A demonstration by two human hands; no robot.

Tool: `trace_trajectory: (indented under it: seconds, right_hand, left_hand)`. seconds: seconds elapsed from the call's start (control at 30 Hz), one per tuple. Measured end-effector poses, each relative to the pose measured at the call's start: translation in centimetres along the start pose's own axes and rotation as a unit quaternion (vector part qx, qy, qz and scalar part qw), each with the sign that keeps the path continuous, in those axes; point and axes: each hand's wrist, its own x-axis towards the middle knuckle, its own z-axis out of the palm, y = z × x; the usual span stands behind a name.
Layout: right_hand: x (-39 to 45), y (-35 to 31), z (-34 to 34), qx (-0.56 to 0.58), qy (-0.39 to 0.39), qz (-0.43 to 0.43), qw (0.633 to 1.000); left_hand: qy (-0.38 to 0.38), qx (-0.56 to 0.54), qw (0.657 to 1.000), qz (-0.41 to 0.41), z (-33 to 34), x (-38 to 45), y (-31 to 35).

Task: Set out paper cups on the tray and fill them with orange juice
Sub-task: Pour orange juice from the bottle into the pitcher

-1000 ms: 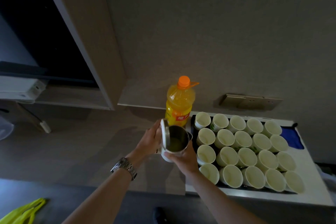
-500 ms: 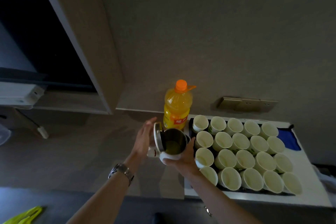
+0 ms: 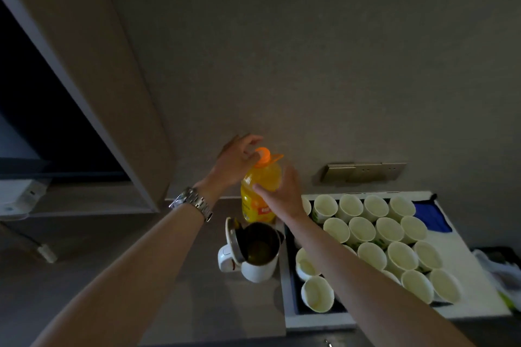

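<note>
An orange juice bottle (image 3: 260,177) with an orange cap (image 3: 262,155) stands upright by the wall. My left hand (image 3: 235,160) pinches the cap with curled fingers. My right hand (image 3: 282,191) grips the bottle's body from the right. In front of it a white kettle (image 3: 253,253) stands on the counter, lid flipped open, a little liquid inside. Several white paper cups (image 3: 389,231) fill the dark tray (image 3: 290,276) to the right; my right forearm crosses over the nearest ones.
A blue cloth (image 3: 431,215) lies behind the tray's right end. A wall socket plate (image 3: 363,172) sits above the cups. A tall cabinet panel (image 3: 93,79) rises at the left. A plastic bag (image 3: 501,270) lies at the far right.
Both hands let go of the kettle, which now stands on the counter. My left hand rose to the bottle cap and my right hand took the bottle's body.
</note>
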Motion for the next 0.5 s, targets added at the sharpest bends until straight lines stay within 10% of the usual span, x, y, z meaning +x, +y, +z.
trace_trajectory:
  seconds: [0.23,0.5]
  right_hand:
    - [6.6,1.3,1.2,-0.012,-0.053,0.002,0.999]
    - [6.4,0.9,0.5,-0.005,-0.069,-0.006,0.998]
  left_hand:
    - [-0.138,0.231,0.962,0.053,-0.8,2.7,-0.2]
    - [-0.17,0.527,0.811,0.189,0.0,3.1,1.6]
